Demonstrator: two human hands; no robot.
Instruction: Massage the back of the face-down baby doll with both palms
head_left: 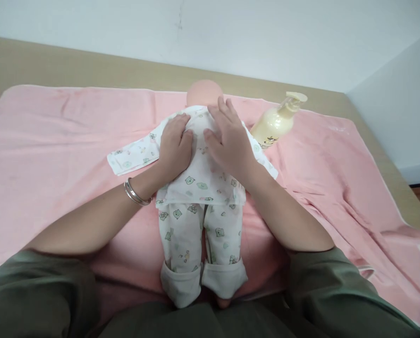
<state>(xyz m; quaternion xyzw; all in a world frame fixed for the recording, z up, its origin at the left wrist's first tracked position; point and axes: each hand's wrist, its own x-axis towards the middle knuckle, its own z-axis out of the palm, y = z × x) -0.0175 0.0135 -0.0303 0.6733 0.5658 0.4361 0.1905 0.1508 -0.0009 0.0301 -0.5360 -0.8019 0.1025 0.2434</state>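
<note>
Baby doll (pixel 205 94) in a printed white outfit — lying on a pink cloth (pixel 69 117) over the counter (pixel 107 65), head away from the wearer. Left hand (pixel 176 143) and right hand (pixel 229 141) flat on its top, part-open, thumbs apart from fingers, grasping nothing. Pump bottle (pixel 275 122) just beside the doll's right-side sleeve — tilted.

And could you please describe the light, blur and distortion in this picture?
Head view: soft, mostly even light; glints on the pump bottle and silver bracelet; pink blanket darker near the bottom edge; bottle's small print unreadable; right hand slightly soft; edges look stretched, wide-angle style.
</note>
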